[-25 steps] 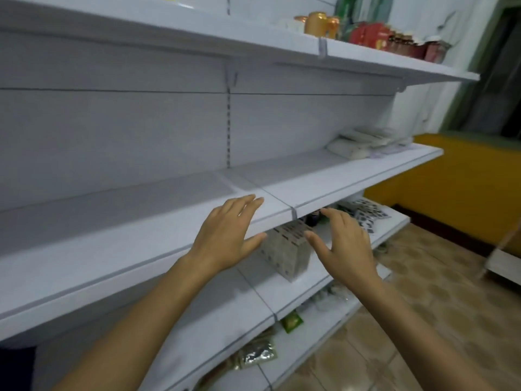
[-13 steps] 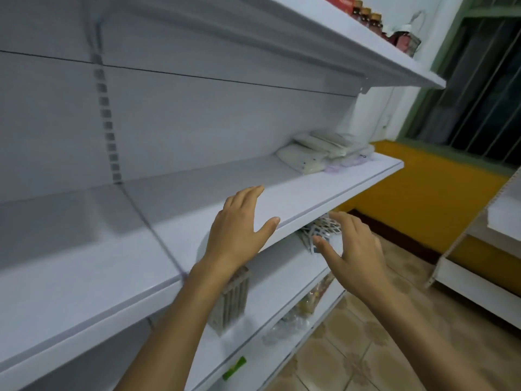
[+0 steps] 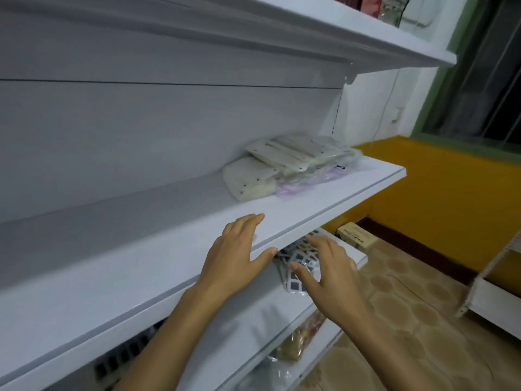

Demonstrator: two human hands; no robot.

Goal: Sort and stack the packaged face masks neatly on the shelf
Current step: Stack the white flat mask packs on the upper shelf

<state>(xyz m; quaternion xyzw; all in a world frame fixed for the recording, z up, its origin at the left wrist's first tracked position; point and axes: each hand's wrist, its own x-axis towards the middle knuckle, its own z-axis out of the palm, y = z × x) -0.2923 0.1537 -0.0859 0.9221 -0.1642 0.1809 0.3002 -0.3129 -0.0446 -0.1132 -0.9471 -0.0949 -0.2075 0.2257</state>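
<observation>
**Item:** packaged face masks (image 3: 290,162), a loose heap of white masks in clear sleeves. Some lilac-tinted packets (image 3: 315,183) are seen underneath.

**Location:** the heap is found on the middle shelf (image 3: 324,201), toward its right end and nearer the back panel than the front edge. The packets are overlapped at differing angles and are not squared.

**Handling (judged):** the packets are taken to be light, soft and easily bent. The film sleeves are likely slippery against one another, so a lifted pile may fan out or slide. A flat hold along the long edges from both sides is advised, a few packets at a time, rather than a pinch at one corner.

**Hands:** the left hand (image 3: 239,255) is laid on the front edge of the shelf, well short of the heap, with fingers straight and together and the thumb at the lip. Nothing is held. The right hand (image 3: 332,272) is held below that edge with fingers spread wide and empty, in front of the checkered packets (image 3: 293,282) on the lower shelf (image 3: 253,331).

**Markings:** no brand or wording can be read on the masks; only small dark dots are made out. Dark print is seen on a small box (image 3: 355,237) on the floor but is illegible.
</observation>
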